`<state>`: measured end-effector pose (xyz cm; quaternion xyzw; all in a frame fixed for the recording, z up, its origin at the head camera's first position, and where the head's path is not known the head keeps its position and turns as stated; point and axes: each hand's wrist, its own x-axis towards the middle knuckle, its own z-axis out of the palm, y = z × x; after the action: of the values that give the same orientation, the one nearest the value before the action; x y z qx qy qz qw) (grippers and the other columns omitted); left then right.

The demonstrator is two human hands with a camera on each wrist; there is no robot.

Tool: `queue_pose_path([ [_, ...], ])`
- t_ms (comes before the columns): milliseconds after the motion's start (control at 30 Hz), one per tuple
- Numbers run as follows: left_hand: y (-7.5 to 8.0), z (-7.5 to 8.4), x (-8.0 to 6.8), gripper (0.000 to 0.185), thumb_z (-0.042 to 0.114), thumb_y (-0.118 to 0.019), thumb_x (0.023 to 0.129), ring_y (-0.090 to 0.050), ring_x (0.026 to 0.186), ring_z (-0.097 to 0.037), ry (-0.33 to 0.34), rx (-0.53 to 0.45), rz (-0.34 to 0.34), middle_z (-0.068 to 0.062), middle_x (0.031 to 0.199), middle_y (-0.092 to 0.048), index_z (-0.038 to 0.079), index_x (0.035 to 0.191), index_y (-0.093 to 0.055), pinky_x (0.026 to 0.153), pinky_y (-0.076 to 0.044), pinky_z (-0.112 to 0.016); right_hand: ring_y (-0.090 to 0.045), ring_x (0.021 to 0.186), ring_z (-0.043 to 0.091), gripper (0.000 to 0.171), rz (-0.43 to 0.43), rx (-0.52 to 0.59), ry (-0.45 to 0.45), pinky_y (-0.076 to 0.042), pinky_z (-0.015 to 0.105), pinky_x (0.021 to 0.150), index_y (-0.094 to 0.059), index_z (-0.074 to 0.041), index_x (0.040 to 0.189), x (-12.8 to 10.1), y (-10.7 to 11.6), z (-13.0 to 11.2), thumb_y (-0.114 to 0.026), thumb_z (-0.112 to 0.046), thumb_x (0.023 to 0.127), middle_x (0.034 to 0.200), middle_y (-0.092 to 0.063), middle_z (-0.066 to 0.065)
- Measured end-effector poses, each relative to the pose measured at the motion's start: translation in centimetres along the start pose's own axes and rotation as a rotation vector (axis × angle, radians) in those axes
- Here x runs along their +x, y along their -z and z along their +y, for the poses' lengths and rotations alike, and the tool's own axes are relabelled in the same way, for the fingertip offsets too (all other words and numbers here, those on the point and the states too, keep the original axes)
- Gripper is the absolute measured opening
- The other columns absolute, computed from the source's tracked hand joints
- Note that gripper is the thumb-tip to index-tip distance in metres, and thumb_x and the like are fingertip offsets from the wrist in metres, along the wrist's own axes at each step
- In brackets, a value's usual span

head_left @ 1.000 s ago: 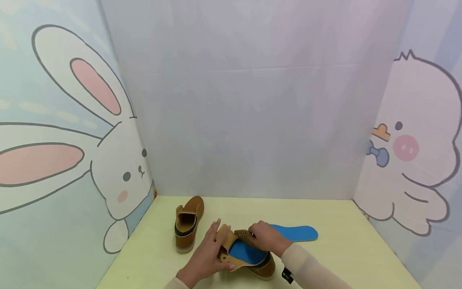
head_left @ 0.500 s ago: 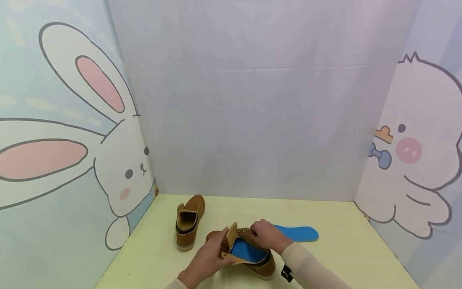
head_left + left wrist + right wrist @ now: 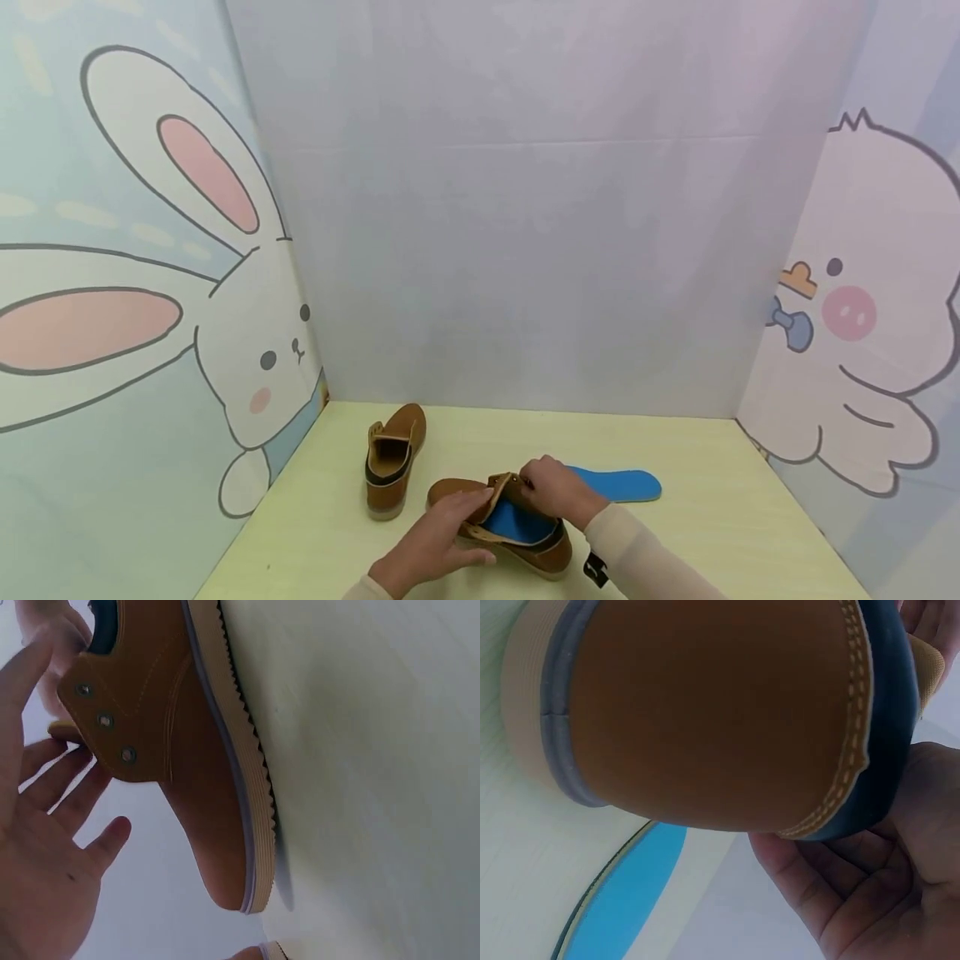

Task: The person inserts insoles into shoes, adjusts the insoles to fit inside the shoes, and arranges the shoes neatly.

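A brown leather lace-up shoe (image 3: 553, 557) lies on the table, its toe towards the left, a blue insole (image 3: 517, 525) showing inside. My left hand (image 3: 431, 542) reaches over its front with extended fingers against the tan tongue (image 3: 492, 505). In the left wrist view the thumb (image 3: 111, 838) stands away from the near eyelet flap (image 3: 112, 727). My right hand (image 3: 561, 493) pinches the far eyelet flap by its upper edge. From the right wrist, the shoe's heel (image 3: 712, 712) covers much of that grip.
The matching brown shoe (image 3: 390, 479) stands at the left, its toe pointing to the back. A loose blue insole (image 3: 626, 485) lies flat beyond my right hand. Cartoon-printed side panels and a plain back panel (image 3: 510, 275) enclose the pale yellow table (image 3: 697, 517).
The tongue has swung from leaning over the toe back towards the opening, with my left fingers following. My left thumb has come off the near flap. The right hand keeps its hold.
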<state>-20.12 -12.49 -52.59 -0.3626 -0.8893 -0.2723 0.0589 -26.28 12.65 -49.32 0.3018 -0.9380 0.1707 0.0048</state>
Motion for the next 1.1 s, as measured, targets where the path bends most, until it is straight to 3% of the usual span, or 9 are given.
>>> queue_pose_path([
  [67, 0.2, -0.5, 0.3, 0.091, 0.052, -0.079, 0.083, -0.049, 0.135, -0.028, -0.008, 0.028, -0.018, -0.003, 0.154, -0.046, 0.017, 0.157, -0.040, 0.103, -0.048, -0.048, -0.061, 0.063, 0.012, 0.005, -0.016, 0.003, -0.026, -0.052, 0.029, 0.056, -0.072, -0.010, 0.100, 0.0, 0.2, -0.3, -0.068, -0.012, 0.097, 0.075, -0.064, 0.000],
  [167, 0.6, -1.5, 1.0, 0.105, 0.054, -0.084, 0.077, -0.041, 0.142, -0.030, 0.025, 0.047, -0.079, -0.007, 0.162, -0.034, 0.012, 0.160, -0.034, 0.107, -0.044, -0.047, -0.069, 0.085, 0.017, 0.034, -0.014, -0.019, -0.022, -0.058, 0.034, 0.069, -0.063, -0.013, 0.130, -0.1, 0.7, -0.9, -0.070, -0.018, 0.097, 0.103, -0.070, 0.005],
  [233, 0.9, -2.2, 1.5, 0.115, 0.055, -0.086, 0.075, -0.034, 0.146, -0.031, 0.065, 0.024, -0.137, -0.010, 0.165, -0.027, 0.011, 0.162, -0.026, 0.111, -0.041, -0.048, -0.068, 0.097, 0.019, 0.039, 0.004, -0.045, 0.026, -0.059, 0.036, 0.077, -0.060, -0.017, 0.136, -0.2, 0.9, -1.3, -0.070, -0.019, 0.098, 0.116, -0.067, 0.005],
  [367, 1.3, -3.4, 2.5, 0.123, 0.054, -0.088, 0.073, -0.032, 0.147, -0.030, 0.112, -0.057, -0.225, -0.010, 0.165, -0.026, 0.010, 0.164, -0.017, 0.114, -0.036, -0.049, -0.060, 0.114, 0.019, 0.036, 0.062, -0.142, 0.199, -0.057, 0.034, 0.087, -0.066, -0.025, 0.131, -0.3, 1.0, -2.0, -0.071, -0.015, 0.097, 0.131, -0.059, 0.003],
  [567, 1.4, -4.1, 3.4, 0.111, 0.047, -0.086, 0.080, -0.049, 0.134, -0.017, 0.073, -0.133, -0.293, -0.005, 0.153, -0.045, 0.005, 0.161, -0.023, 0.107, -0.044, -0.037, -0.054, 0.119, 0.018, 0.032, 0.138, -0.231, 0.379, -0.054, 0.026, 0.089, -0.074, -0.029, 0.123, -0.3, 0.4, -2.2, -0.075, -0.015, 0.094, 0.130, -0.060, 0.001],
  [733, 1.2, -4.3, 3.7, 0.105, 0.044, -0.088, 0.078, -0.049, 0.133, -0.016, 0.054, -0.141, -0.285, -0.003, 0.152, -0.043, 0.009, 0.160, -0.031, 0.105, -0.046, -0.036, -0.056, 0.110, 0.013, 0.022, 0.185, -0.229, 0.419, -0.053, 0.022, 0.087, -0.078, -0.027, 0.113, -0.4, -0.2, -2.0, -0.074, -0.016, 0.094, 0.120, -0.064, -0.003],
  [933, 1.1, -4.6, 4.6, 0.113, 0.050, -0.087, 0.077, -0.042, 0.141, -0.024, 0.080, -0.153, -0.308, -0.005, 0.162, -0.031, 0.015, 0.163, -0.024, 0.107, -0.045, -0.038, -0.056, 0.106, 0.010, 0.020, 0.203, -0.228, 0.438, -0.053, 0.021, 0.086, -0.080, -0.026, 0.109, -0.6, -0.6, -1.2, -0.073, -0.014, 0.095, 0.115, -0.066, -0.004],
  [1100, 1.0, -5.0, 5.2, 0.107, 0.049, -0.086, 0.078, -0.051, 0.132, -0.017, 0.051, -0.218, -0.322, -0.002, 0.154, -0.044, 0.014, 0.161, -0.030, 0.100, -0.048, -0.031, -0.056, 0.107, 0.010, 0.019, 0.210, -0.238, 0.432, -0.053, 0.020, 0.083, -0.080, -0.028, 0.106, -0.9, -0.9, -1.0, -0.074, -0.014, 0.094, 0.117, -0.066, -0.005],
])
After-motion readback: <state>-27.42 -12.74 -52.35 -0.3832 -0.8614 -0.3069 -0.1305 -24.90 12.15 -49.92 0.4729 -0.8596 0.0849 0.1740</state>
